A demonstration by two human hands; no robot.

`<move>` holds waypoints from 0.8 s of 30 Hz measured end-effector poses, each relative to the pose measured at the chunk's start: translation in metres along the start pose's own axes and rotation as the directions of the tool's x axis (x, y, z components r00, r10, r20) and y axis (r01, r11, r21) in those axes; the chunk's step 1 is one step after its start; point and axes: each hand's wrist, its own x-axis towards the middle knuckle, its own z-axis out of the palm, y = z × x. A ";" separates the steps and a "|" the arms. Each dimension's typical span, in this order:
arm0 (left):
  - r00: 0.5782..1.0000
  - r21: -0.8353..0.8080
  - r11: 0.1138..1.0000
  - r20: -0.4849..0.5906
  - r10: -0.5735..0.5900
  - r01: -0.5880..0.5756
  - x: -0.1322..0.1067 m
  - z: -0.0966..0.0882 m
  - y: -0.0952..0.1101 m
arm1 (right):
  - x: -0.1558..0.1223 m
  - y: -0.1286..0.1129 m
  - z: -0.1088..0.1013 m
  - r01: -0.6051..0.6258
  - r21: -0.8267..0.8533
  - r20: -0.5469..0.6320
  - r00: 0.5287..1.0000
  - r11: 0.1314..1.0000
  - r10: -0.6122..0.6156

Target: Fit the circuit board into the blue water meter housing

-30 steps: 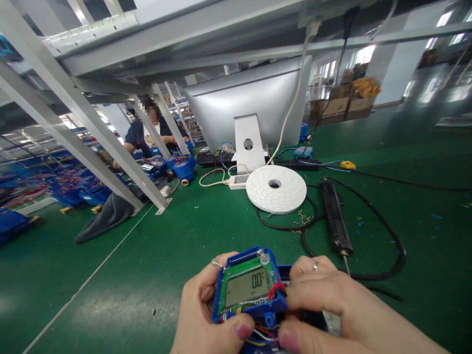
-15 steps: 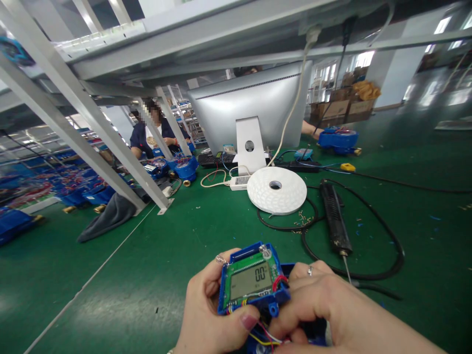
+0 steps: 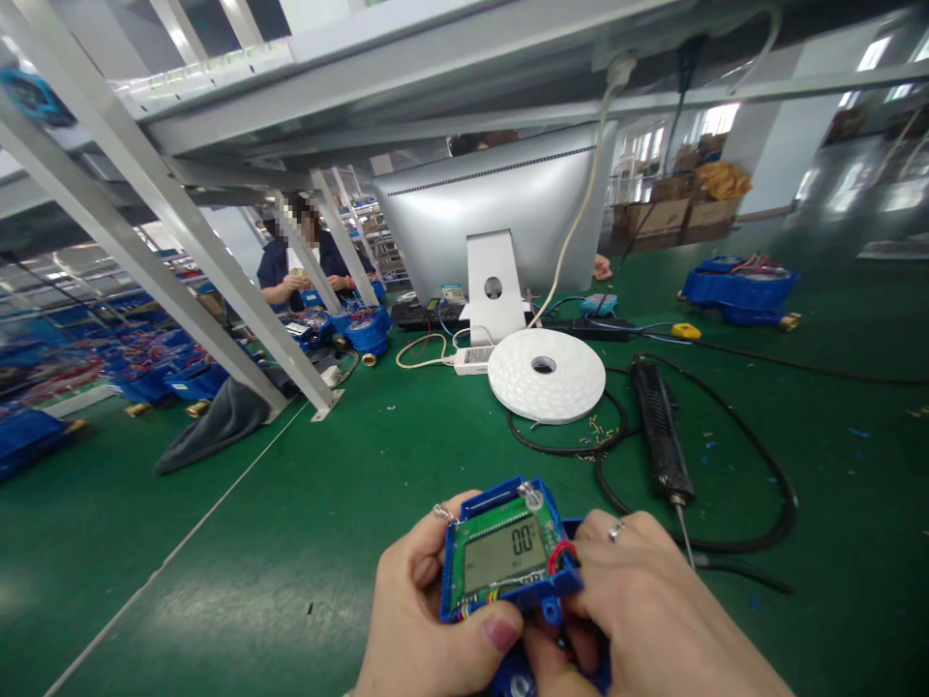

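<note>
Down at the bottom edge of the view, both hands are clamped round a blue meter module point(image 3: 508, 557), held just above the green bench point(image 3: 290, 542). The left hand point(image 3: 425, 620) grips its left side, thumb pressed over the lower front edge, a ring showing near the top corner. The right hand point(image 3: 653, 620) wraps the right side, fingers curled under and closed on the housing. Facing up is the green circuit board with its LCD display point(image 3: 506, 555), digits lit, and a red wire point(image 3: 557, 557) looping at the right rim.

My read: this looks like the seating step, the display board being pressed or steadied into the blue shell. A next move would call for even thumb pressure and care that the wires are not pinched under the rim.

Further out, an electric screwdriver point(image 3: 659, 431) lies with its black cable point(image 3: 755, 465) coiled round, just beside a white reel point(image 3: 546, 375). Behind stands a monitor point(image 3: 494, 213), back turned. Another blue meter body point(image 3: 736, 287) sits far right, and a co-worker point(image 3: 297, 266) works well apart on the left.

Hidden: the module's underside, the right fingertips, whatever lies beneath the hands. The digits are too small to read surely.
</note>
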 end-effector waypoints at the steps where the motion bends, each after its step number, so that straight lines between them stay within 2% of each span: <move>1: 1.000 -0.012 1.000 -0.003 -0.010 0.010 0.000 0.000 -0.001 | -0.001 0.002 0.003 0.041 -0.010 -0.041 0.998 0.999 -0.041; 4: 1.000 -0.018 1.000 0.003 -0.006 0.006 0.000 0.000 -0.004 | -0.004 0.009 0.007 0.130 0.011 -0.055 0.990 0.992 -0.129; 8: 1.000 -0.020 1.000 0.011 -0.001 0.001 0.001 -0.002 -0.004 | -0.007 0.011 0.000 0.187 0.050 0.042 0.981 0.981 -0.189; 10: 1.000 -0.027 1.000 0.019 -0.005 0.005 0.002 -0.002 -0.004 | -0.006 0.009 -0.003 0.218 0.046 0.002 0.976 0.975 -0.218; 14: 0.998 -0.047 0.999 0.053 -0.021 0.024 0.003 -0.001 -0.003 | -0.003 0.005 -0.001 0.310 -0.016 -0.177 0.935 0.951 -0.307; 20: 0.998 -0.039 0.998 0.039 -0.051 0.053 -0.001 0.001 -0.002 | -0.006 0.008 0.007 0.327 -0.108 -0.243 0.907 0.939 -0.344; 22: 0.995 -0.049 0.995 0.069 -0.078 0.081 -0.002 -0.001 -0.003 | -0.006 0.010 0.007 0.331 -0.130 -0.253 0.900 0.935 -0.354; 24: 0.993 -0.027 0.998 0.109 -0.052 0.055 -0.001 -0.004 -0.004 | -0.005 0.011 0.006 0.317 -0.145 -0.254 0.904 0.937 -0.345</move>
